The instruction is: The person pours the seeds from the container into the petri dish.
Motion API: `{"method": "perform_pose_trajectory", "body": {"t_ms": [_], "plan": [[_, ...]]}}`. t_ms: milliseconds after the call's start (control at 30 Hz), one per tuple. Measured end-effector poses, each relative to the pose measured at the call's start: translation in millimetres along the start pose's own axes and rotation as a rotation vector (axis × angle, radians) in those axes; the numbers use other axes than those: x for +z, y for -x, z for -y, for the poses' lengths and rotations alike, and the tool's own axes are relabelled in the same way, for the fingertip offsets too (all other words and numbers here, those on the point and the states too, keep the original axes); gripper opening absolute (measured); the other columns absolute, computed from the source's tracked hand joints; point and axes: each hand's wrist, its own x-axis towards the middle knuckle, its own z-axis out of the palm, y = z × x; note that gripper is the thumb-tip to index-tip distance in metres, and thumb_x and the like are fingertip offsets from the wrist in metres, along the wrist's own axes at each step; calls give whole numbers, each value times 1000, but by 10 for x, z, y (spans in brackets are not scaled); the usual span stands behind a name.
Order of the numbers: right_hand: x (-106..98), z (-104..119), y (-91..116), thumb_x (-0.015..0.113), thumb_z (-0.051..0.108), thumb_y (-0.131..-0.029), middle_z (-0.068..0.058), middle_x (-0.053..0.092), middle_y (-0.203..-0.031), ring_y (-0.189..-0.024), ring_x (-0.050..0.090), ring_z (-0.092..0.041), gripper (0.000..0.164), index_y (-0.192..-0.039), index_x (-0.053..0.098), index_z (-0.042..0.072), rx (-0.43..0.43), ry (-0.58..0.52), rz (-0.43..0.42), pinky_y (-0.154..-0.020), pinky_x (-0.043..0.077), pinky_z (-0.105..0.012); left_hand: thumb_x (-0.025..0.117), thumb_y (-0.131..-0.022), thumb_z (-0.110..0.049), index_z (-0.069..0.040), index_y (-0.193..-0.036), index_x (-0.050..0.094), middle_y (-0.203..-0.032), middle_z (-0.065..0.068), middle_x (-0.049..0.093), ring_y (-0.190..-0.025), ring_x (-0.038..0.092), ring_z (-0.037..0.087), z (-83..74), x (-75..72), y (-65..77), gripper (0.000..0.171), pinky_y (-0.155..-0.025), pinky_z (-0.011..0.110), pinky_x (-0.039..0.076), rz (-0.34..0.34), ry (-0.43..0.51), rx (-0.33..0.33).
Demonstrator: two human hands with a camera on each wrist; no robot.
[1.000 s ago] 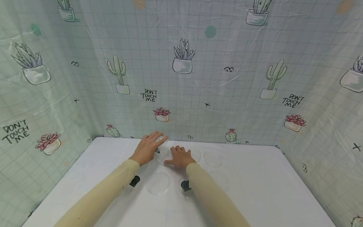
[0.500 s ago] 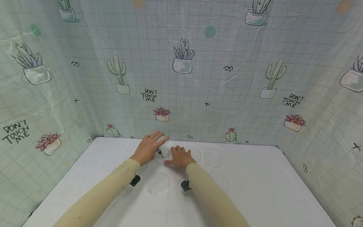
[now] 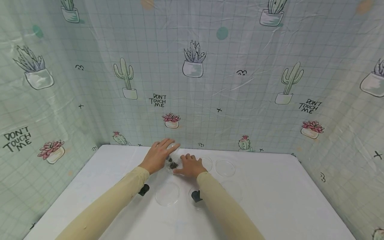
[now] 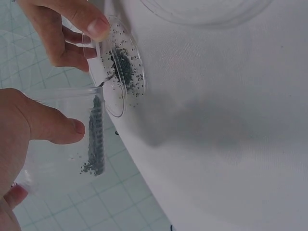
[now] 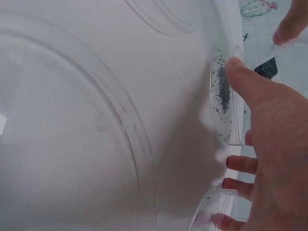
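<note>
My left hand [image 3: 156,157] grips a clear plastic container [image 4: 57,168], tipped on its side, with dark granules banked along its wall. Some granules trail from its mouth over a clear petri dish [image 4: 141,72]. A heap of dark granules [image 4: 124,67] lies in that dish, with loose specks around it. My right hand [image 3: 190,166] holds the dish at its rim, thumb on the near side and fingers behind, as the right wrist view shows. Below these fingers, another clear dish [image 5: 197,219] with a few specks overlaps the little finger in that view.
Several more clear round dishes lie on the white table [image 3: 270,193]: a large dish [image 3: 167,194] at front, one dish [image 3: 196,204] partly under the right wrist, and another dish [image 3: 225,168] to the right. A patterned curtain [image 3: 222,100] stands behind the table's back edge.
Dark granules have come out of the container and gathered as a heap in the dish. The left hand has shifted slightly right; the right hand has stayed in place.
</note>
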Motion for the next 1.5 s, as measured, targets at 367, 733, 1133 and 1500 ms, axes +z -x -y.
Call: {"method": "perform_pose_trajectory", "body": {"t_ms": [367, 733, 1133, 1500], "plan": [[-3, -12, -18, 55, 70, -84, -10, 45, -145, -135, 42, -31, 82, -145, 41, 17, -4, -6, 4, -106, 35, -65, 81, -72, -1, -26, -143, 47, -143, 7, 51, -134, 44, 25, 2, -14, -56, 83, -97, 47, 49, -17, -7, 7], [-7, -20, -37, 54, 70, -84, -9, 44, -146, -136, 42, -30, 82, -146, 40, 17, 4, 11, 7, -107, 35, -64, 82, -71, -2, -26, -144, 47, -142, 6, 50, -134, 44, 25, 3, -25, -97, 85, -98, 47, 49, -28, -9, 31], [-14, -1, -21, 53, 71, -84, -9, 43, -147, -137, 40, -31, 84, -146, 39, 17, 12, 10, 23, -108, 35, -64, 82, -71, -2, -26, -144, 46, -144, 7, 49, -135, 43, 26, -13, -31, -87, 85, -99, 47, 47, -13, -4, 42], [-33, -1, -3, 55, 71, -83, -9, 45, -145, -135, 42, -31, 83, -144, 41, 17, 1, 0, 12, -106, 35, -65, 82, -72, -3, -27, -145, 44, -145, 6, 48, -136, 42, 26, -13, -20, -70, 86, -101, 48, 47, 0, -6, 23]]}}
